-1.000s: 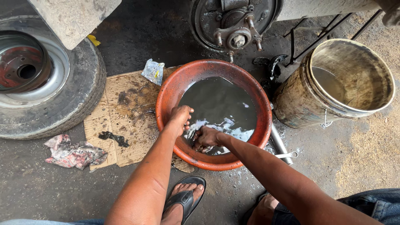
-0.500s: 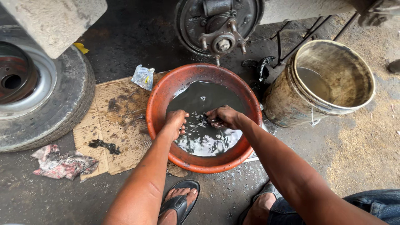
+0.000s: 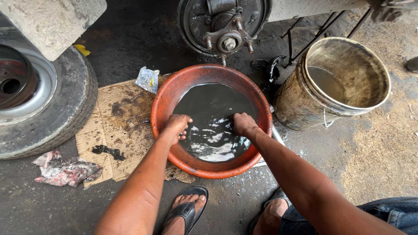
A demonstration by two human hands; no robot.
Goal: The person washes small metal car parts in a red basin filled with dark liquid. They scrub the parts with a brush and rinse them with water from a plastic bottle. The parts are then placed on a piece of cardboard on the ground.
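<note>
- Here, my left hand point(image 3: 177, 125) is at the left inner wall of the round orange-red plastic basin point(image 3: 162, 104), fingers curled together just above the liquid; I cannot tell whether they grip anything.
- My right hand point(image 3: 244, 125) is on the right side of the same basin, knuckles up, fingertips dipped under the surface, so I cannot tell if it clutches something.
- The two hands sit well apart, with the dark grey murky liquid point(image 3: 213, 109) between them; it is glossy and rippled, with pale reflections at the near side.
- The basin's rim is scuffed and stained, and it rests on the dark, oily concrete floor point(image 3: 130, 39).
- Left of the basin lies a flat sheet of brown corrugated cardboard point(image 3: 115, 130), blotched with grease, with a small black greasy part point(image 3: 109, 151) on it.
- At the cardboard's far edge sits a crumpled clear plastic pouch point(image 3: 147, 79).
- A crumpled pink and grey rag point(image 3: 65, 170) lies near left.
- Far left stands a worn black rubber tyre on a grey steel rim point(image 3: 65, 109).
- Beyond the basin is a bare metal wheel hub with studs point(image 3: 228, 41).
- To the right stands a grimy, round plastic bucket point(image 3: 300, 104), part filled with cloudy liquid.
- My foot in a black flip-flop sandal point(image 3: 185, 209) is near the basin.
</note>
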